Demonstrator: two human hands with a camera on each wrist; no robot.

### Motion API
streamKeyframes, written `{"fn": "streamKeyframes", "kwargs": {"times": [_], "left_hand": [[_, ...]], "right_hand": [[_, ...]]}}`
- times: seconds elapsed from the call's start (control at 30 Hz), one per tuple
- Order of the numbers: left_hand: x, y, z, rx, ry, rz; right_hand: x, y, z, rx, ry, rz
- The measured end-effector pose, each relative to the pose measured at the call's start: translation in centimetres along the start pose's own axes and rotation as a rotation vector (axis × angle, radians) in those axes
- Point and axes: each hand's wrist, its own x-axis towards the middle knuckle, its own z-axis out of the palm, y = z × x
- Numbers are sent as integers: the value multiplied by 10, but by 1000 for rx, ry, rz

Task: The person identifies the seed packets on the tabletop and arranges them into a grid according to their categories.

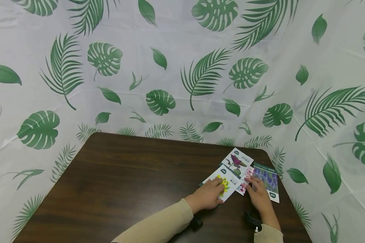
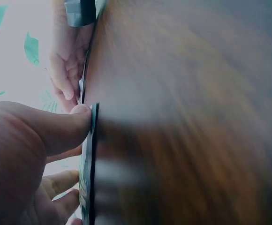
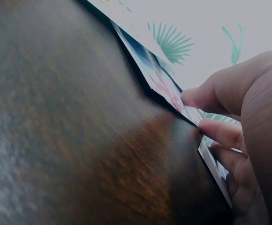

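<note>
Left hand [image 1: 208, 194]: right of centre in the lower half of the frame, laid over the yellow-flower card [image 1: 230, 184]; its fingers lie loosely extended on the printed face, the thumb by the near corner.
Right hand [image 1: 260, 195]: lower right of the frame; its thumb and forefinger touch the pink-flower card [image 1: 242, 187] near a corner, set narrowly apart; whether they pinch it cannot be told.
Cards: grouped at the right of the frame. The yellow-flower card overlaps the lower edge of the purple-flower card [image 1: 237, 161]; the pink-flower card lies partly beneath both. The blue-violet-flower card [image 1: 269, 180] is at the group's right, partly behind the right hand.
Surface [image 1: 124, 179]: dark, wood-grained, filling the lower middle of the frame.
Sleeves [image 1: 161, 219]: beige, at the bottom edge; a black device [image 1: 252, 220] sits at the right wrist.
Backdrop [image 1: 170, 76]: white cloth printed with green leaves, across the upper frame.
</note>
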Motion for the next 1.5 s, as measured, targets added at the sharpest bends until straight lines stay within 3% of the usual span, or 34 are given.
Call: {"fn": "streamKeyframes", "kwargs": {"times": [0.23, 0.7, 1.0, 1.3, 1.5], "left_hand": [[-10, -3, 0, 27, -38, -22], [-14, -8, 1, -71, -42, -72], [-19, -10, -6, -143, -44, -97], [-22, -14, -6, -186, -28, -121], [-24, -15, -4, -189, 5, -141]], "right_hand": [[-2, -3, -2, -5, -13, 24], [1, 0, 0, -8, -23, 16], [2, -1, 0, -15, -48, 83], [4, 2, 2, -19, -50, 70], [2, 2, 0, -50, -51, 17]]}}
